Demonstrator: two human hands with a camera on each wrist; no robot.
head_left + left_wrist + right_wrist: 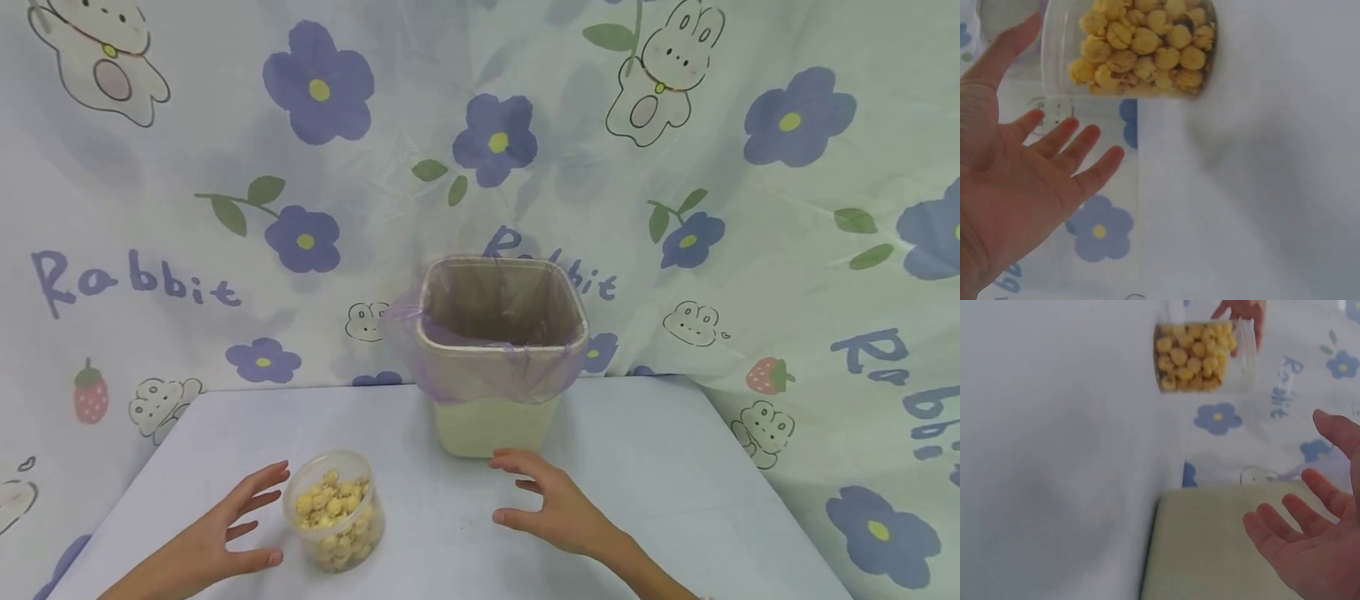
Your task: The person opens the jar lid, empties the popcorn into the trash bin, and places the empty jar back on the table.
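A clear plastic tub of yellow popcorn stands upright and lidless on the table. Just left of it is my left hand, fingers spread and apart from the tub; the left wrist view shows the bare palm beside the popcorn tub. My right hand hovers right of the tub, in front of the bin, with thumb and fingers parted and nothing between them. In the right wrist view its fingers are loosely bent, with the bin behind.
The cream bin stands at the table's back edge, lined with a thin purple bag folded over its rim. Behind it hangs a white cloth printed with rabbits and purple flowers. White table surface lies right of the bin.
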